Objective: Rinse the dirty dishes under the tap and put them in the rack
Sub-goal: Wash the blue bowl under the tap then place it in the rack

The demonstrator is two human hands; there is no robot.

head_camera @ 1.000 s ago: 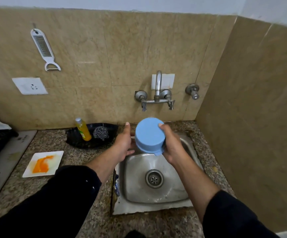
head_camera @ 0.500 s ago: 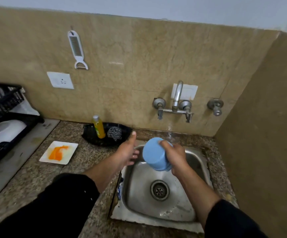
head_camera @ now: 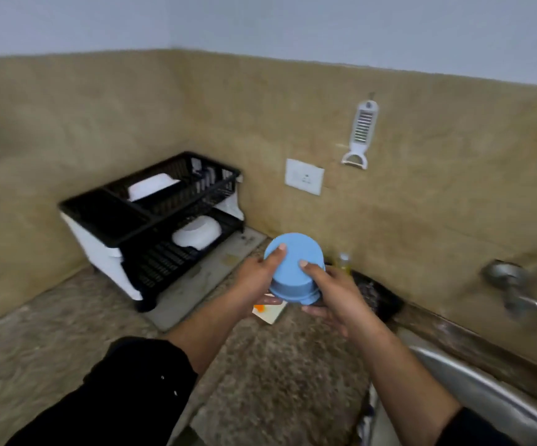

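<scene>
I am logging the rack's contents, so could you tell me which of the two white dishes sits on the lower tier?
The rounded white bowl lies on the lower tier of the black rack; the other white dish sits in the upper tier.

Blurred tap [head_camera: 524,291] and sink [head_camera: 486,391] cut off right.

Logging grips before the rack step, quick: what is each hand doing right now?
Left hand: closed on the upside-down blue bowl, thumb on its base.
Right hand: closed on the same bowl, from the other side.
</scene>
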